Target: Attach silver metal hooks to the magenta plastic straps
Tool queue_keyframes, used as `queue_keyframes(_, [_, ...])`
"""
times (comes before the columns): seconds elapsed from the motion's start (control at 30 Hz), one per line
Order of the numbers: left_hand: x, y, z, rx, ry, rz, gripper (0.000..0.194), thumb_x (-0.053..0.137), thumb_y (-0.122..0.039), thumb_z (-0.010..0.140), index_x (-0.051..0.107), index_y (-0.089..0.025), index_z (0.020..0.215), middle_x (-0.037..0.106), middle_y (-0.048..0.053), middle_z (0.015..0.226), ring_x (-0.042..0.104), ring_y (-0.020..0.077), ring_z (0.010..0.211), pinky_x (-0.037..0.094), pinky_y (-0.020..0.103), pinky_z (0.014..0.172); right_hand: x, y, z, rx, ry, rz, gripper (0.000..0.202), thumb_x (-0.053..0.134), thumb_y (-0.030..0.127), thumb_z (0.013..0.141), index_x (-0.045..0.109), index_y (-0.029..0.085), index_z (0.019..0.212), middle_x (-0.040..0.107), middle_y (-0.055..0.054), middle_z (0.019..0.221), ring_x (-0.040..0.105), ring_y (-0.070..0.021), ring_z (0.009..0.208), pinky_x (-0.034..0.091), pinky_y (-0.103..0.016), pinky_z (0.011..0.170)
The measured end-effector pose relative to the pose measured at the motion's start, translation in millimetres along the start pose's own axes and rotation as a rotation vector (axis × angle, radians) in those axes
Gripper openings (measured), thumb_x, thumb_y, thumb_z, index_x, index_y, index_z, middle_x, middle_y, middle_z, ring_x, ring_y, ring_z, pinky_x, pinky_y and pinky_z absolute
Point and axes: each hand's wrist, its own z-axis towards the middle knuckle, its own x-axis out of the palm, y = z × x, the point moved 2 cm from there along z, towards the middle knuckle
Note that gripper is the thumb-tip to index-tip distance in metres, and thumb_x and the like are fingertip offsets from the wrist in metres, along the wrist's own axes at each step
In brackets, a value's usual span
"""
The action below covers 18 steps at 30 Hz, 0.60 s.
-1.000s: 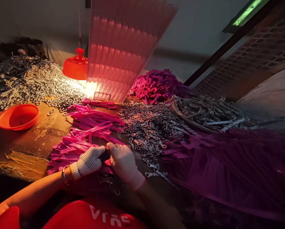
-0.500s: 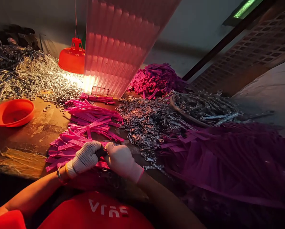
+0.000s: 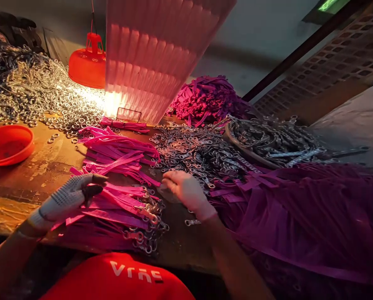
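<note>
My left hand (image 3: 69, 198), in a white dotted glove with dark fingertips, hovers at the left end of a pile of pink straps (image 3: 120, 202). Its thumb and fingers are apart with nothing visible between them. Metal swivel hooks (image 3: 147, 214) hang at the right ends of these straps. My right hand (image 3: 188, 193), in a pale glove, is stretched out over the table, slightly blurred. Its fingertips are close to the tip of a strap in a second pink bundle (image 3: 120, 152) and beside a heap of metal hooks (image 3: 192, 154). I see nothing held in it.
A lit red lamp (image 3: 88, 66) hangs beside a translucent corrugated sheet (image 3: 142, 71). Metal rings and hooks (image 3: 33, 87) are heaped at back left, near a red bowl (image 3: 25, 156). Purple straps (image 3: 299, 212) spread at right, with another purple heap (image 3: 208, 100) behind.
My hands were together, closed, above the near pink straps. Now they are apart: the left has moved left, the right has moved right, and the strap ends with hooks are uncovered.
</note>
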Motion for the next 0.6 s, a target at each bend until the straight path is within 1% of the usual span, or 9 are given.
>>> queue_keyframes(0.03, [8.1, 3, -1, -0.040, 0.046, -0.132, 0.039, 0.075, -0.032, 0.075, 0.072, -0.017, 0.111, 0.068, 0.006, 0.078, 0.051, 0.0105, 0.052, 0.036, 0.020, 0.045, 8, -16, 12, 0.075, 0.008, -0.158, 0.022, 0.053, 0.024, 0.097, 0.069, 0.019, 0.111, 0.071, -0.011, 0.108, 0.059, -0.0227, 0.104, 0.039, -0.032, 0.086])
queue_keyframes(0.1, [24.4, 6, 0, -0.051, 0.130, -0.374, 0.042, 0.072, -0.030, 0.078, 0.068, -0.017, 0.117, 0.070, 0.012, 0.102, 0.058, 0.0122, 0.062, 0.043, 0.021, 0.050, 24, -39, 32, 0.110, 0.022, -0.248, 0.023, 0.052, 0.015, 0.093, 0.071, 0.014, 0.106, 0.068, -0.017, 0.111, 0.056, -0.0273, 0.106, 0.037, -0.036, 0.084])
queue_keyframes(0.2, [39.5, 11, 4, -0.029, 0.151, -0.670, 0.044, 0.071, -0.019, 0.079, 0.065, -0.015, 0.122, 0.063, 0.018, 0.128, 0.066, 0.0172, 0.081, 0.053, 0.028, 0.065, 45, -53, 46, 0.091, 0.050, -0.271, 0.024, 0.050, 0.008, 0.088, 0.071, 0.011, 0.099, 0.067, -0.021, 0.106, 0.056, -0.0288, 0.100, 0.037, -0.036, 0.079])
queue_keyframes(0.27, [44.1, 14, 4, -0.028, 0.146, -0.758, 0.046, 0.070, -0.009, 0.077, 0.064, -0.013, 0.122, 0.061, 0.020, 0.131, 0.067, 0.0194, 0.086, 0.056, 0.031, 0.072, 52, -57, 48, 0.095, 0.046, -0.269, 0.024, 0.049, 0.008, 0.087, 0.071, 0.009, 0.096, 0.066, -0.022, 0.100, 0.057, -0.0291, 0.096, 0.037, -0.036, 0.076])
queue_keyframes(0.37, [48.8, 18, -2, -0.024, 0.136, -0.834, 0.048, 0.069, 0.000, 0.077, 0.063, -0.012, 0.123, 0.062, 0.019, 0.130, 0.069, 0.0210, 0.092, 0.057, 0.034, 0.079, 55, -62, 52, 0.130, 0.009, -0.211, 0.022, 0.051, 0.014, 0.088, 0.072, 0.010, 0.091, 0.067, -0.021, 0.096, 0.059, -0.0291, 0.093, 0.040, -0.035, 0.076])
queue_keyframes(0.43, [51.8, 19, -7, -0.032, 0.118, -0.885, 0.049, 0.070, 0.001, 0.076, 0.064, -0.013, 0.123, 0.065, 0.016, 0.124, 0.069, 0.0204, 0.092, 0.058, 0.033, 0.081, 52, -62, 54, 0.158, -0.037, -0.139, 0.022, 0.050, 0.016, 0.088, 0.071, 0.011, 0.092, 0.068, -0.020, 0.099, 0.060, -0.0283, 0.097, 0.043, -0.035, 0.080])
queue_keyframes(0.5, [54.9, 20, -11, -0.029, 0.100, -0.929, 0.049, 0.072, 0.001, 0.074, 0.065, -0.013, 0.120, 0.069, 0.013, 0.117, 0.070, 0.0186, 0.089, 0.058, 0.031, 0.080, 45, -51, 50, 0.178, -0.090, -0.074, 0.025, 0.045, 0.017, 0.091, 0.068, 0.011, 0.098, 0.068, -0.018, 0.106, 0.061, -0.0259, 0.102, 0.046, -0.034, 0.085])
queue_keyframes(0.57, [58.1, 22, -13, -0.008, 0.081, -0.947, 0.049, 0.074, 0.002, 0.072, 0.066, -0.014, 0.118, 0.070, 0.011, 0.110, 0.070, 0.0167, 0.086, 0.059, 0.028, 0.078, 35, -27, 38, 0.174, -0.133, 0.062, 0.029, 0.039, 0.022, 0.096, 0.064, 0.012, 0.107, 0.070, -0.014, 0.103, 0.065, -0.0213, 0.096, 0.049, -0.030, 0.082])
queue_keyframes(0.6, [60.0, 23, -13, 0.011, 0.067, -0.944, 0.049, 0.074, 0.002, 0.072, 0.067, -0.014, 0.117, 0.071, 0.010, 0.108, 0.070, 0.0158, 0.085, 0.059, 0.026, 0.077, 30, -10, 28, 0.161, -0.144, 0.148, 0.031, 0.037, 0.026, 0.099, 0.062, 0.014, 0.112, 0.071, -0.010, 0.098, 0.066, -0.0187, 0.087, 0.050, -0.028, 0.077])
